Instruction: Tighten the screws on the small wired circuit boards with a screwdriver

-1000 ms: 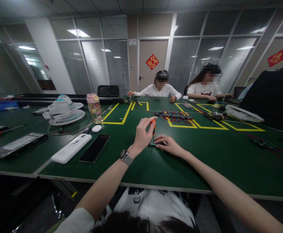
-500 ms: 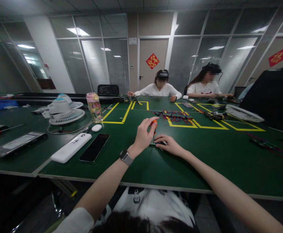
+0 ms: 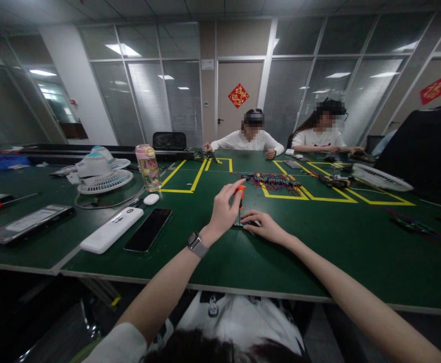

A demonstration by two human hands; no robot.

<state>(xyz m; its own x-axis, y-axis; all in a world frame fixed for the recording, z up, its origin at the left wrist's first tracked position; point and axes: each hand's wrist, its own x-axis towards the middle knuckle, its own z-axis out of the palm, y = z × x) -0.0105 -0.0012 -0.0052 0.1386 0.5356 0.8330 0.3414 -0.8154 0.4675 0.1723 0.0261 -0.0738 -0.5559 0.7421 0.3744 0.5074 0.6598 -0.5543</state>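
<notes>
Left grip (image 3: 223,209) pinches an orange screwdriver (image 3: 240,194), right grip (image 3: 263,225) flat, on green table (image 3: 318,252) in glass-walled office.

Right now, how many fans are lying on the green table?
3: two white fans overlapping at far left beside the bottle, and one fan at far right.

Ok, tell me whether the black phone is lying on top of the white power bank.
No, the black phone lies flat on the green table beside the white power bank, to its right, not on it.
</notes>
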